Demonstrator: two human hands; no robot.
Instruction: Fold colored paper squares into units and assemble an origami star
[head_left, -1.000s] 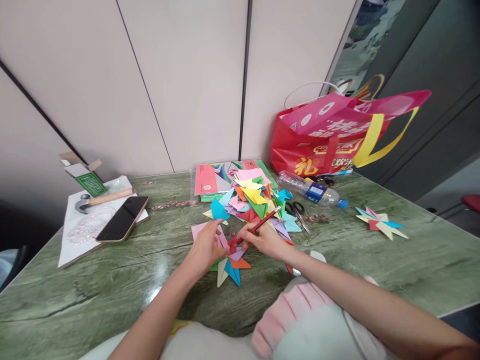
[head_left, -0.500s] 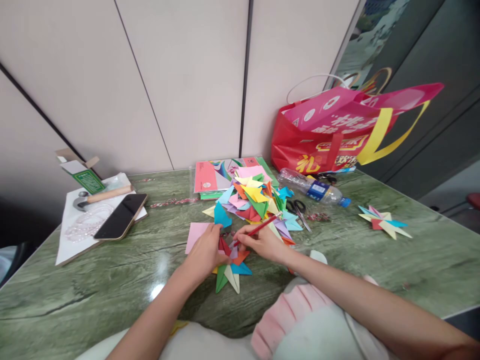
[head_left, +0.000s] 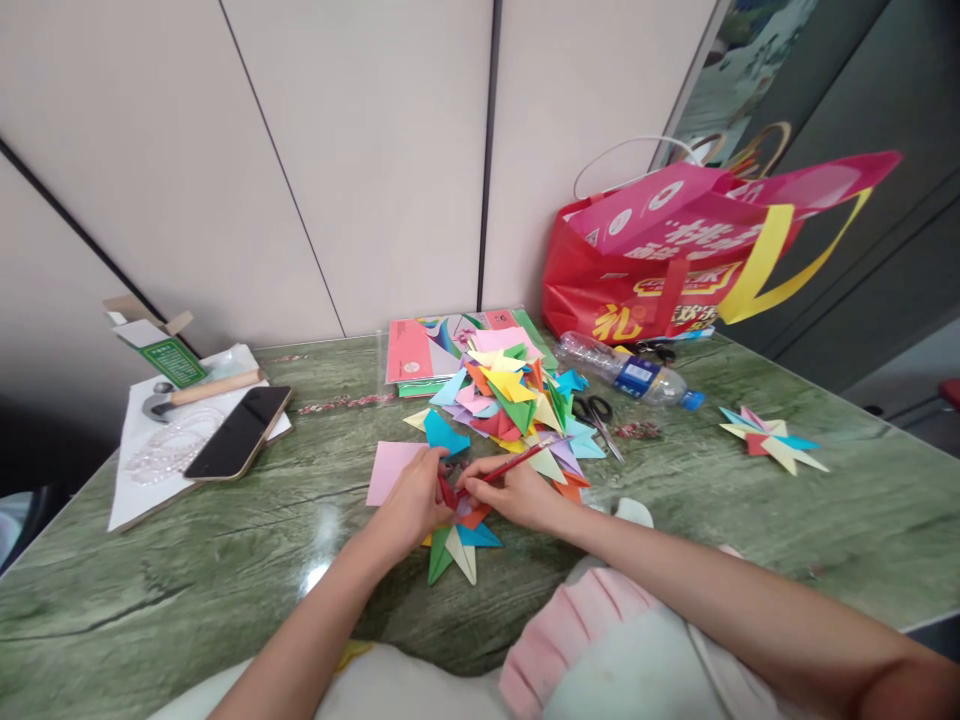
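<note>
A many-coloured folded-paper star lies on the table in front of me, its upper part partly covered by my hands. My left hand has its fingers closed on the star's red folded piece. Between the fingers of my right hand is a red pencil, slanted, with its lower end at the star near the red piece. Whether the tip touches the paper I cannot tell. A blue folded piece lies just beyond my left fingertips, and a pink paper square is partly beneath that hand.
Behind my hands is a heap of folded paper pieces by paper packs. To the right are scissors, a plastic bottle, a red bag and another star. A phone and hammer lie left.
My right hand has shifted slightly left, and the pencil now leans lower across the star. The left hand stays on the red piece. The whole view has moved slightly.
</note>
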